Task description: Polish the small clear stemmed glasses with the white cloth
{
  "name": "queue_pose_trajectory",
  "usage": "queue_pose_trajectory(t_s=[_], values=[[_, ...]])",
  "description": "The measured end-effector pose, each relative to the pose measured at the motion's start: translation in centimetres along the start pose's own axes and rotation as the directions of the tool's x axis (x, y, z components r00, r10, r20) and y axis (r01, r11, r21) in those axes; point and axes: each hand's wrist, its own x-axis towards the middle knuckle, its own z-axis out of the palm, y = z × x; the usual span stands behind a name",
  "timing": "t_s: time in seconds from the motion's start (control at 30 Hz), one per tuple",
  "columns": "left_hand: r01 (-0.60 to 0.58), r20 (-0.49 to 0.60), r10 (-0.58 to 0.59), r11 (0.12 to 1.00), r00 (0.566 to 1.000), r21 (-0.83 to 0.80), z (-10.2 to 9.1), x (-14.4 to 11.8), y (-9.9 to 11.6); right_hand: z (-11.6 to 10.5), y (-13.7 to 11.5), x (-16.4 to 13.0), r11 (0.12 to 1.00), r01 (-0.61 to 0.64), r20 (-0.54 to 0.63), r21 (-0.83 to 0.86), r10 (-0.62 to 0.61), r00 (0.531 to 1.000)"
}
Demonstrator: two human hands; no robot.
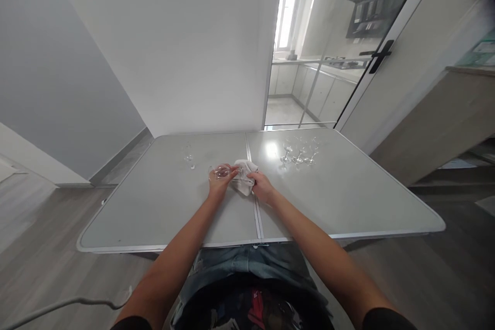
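My left hand [220, 181] is closed around a clear wine glass [221, 170], which lies sideways with its bowl to the left. The foot end of the glass reaches into a white cloth [244, 185]. Gripping the right side of that cloth is my right hand [263, 187], its fingers pressed on the fabric. Both hands are just above the middle of the folding table, near its seam. The cloth hides part of the glass's stem and foot.
A group of several stemmed glasses [297, 154] stands on the table's right half, toward the back. Another clear glass [188, 157] is on the back left. The pale folding table [328, 201] has a metal rim, with a wall and a glass door behind it.
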Motion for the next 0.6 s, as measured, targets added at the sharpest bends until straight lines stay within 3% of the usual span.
queue_pose_trajectory(t_s=[0.1,0.2,0.33,0.4,0.53,0.6], values=[[-0.024,-0.085,0.020,0.999,0.996,-0.047,-0.1,0.2,0.1,0.5,-0.4,-0.2,0.999,-0.041,0.076,0.019,0.040,0.996],[0.005,-0.006,-0.006,0.999,1.000,-0.036,-0.2,0.1,-0.1,0.4,-0.5,-0.1,1.000,0.022,0.087,0.010,-0.023,0.996],[0.094,0.158,-0.089,0.995,0.983,-0.027,0.0,-0.4,-0.2,-0.7,-0.7,-0.1,0.956,0.220,0.058,-0.194,-0.212,0.975],[0.084,0.143,-0.079,0.996,0.987,-0.030,0.2,-0.4,-0.1,-1.1,-1.1,-0.4,0.893,0.332,0.074,-0.303,-0.325,0.943],[0.056,0.090,-0.054,0.998,0.994,-0.023,0.2,-0.3,0.2,-0.7,-1.7,-1.1,0.776,0.520,0.284,-0.356,-0.440,0.852],[0.052,0.092,-0.049,0.998,0.995,-0.028,0.1,-0.3,0.3,-0.4,-1.4,-0.9,0.799,0.483,0.230,-0.359,-0.425,0.875]])
